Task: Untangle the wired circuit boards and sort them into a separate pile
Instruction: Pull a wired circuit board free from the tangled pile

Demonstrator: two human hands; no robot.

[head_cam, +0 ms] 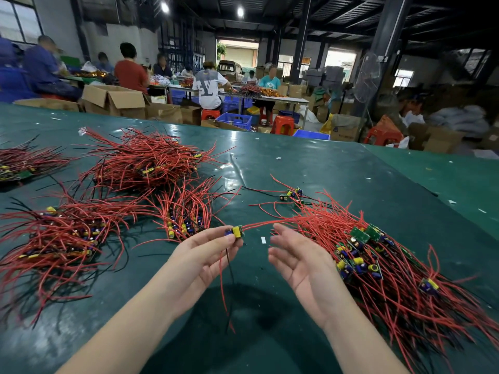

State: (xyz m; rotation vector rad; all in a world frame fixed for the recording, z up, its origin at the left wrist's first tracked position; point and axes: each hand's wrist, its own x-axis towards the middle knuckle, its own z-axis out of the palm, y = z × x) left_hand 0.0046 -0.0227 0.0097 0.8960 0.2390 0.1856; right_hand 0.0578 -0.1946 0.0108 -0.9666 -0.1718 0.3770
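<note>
While the left hand (208, 255) pinches one circuit board (235, 232) near the table's (351, 168) middle and the right hand (299, 263) waits open, it is better to pull slowly leftward, so the red wires (267, 224) slip from the tangled pile (378, 260) at right.

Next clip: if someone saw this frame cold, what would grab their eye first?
Most striking are the heaps of red-wired circuit boards on the green table: a big tangled pile at right, several sorted piles spread at left. In the middle, the left hand pinches a single small board, its red wires running right into the tangled pile, while the right hand is open beside it. Behind, other workers sit at tables among cardboard boxes.
</note>
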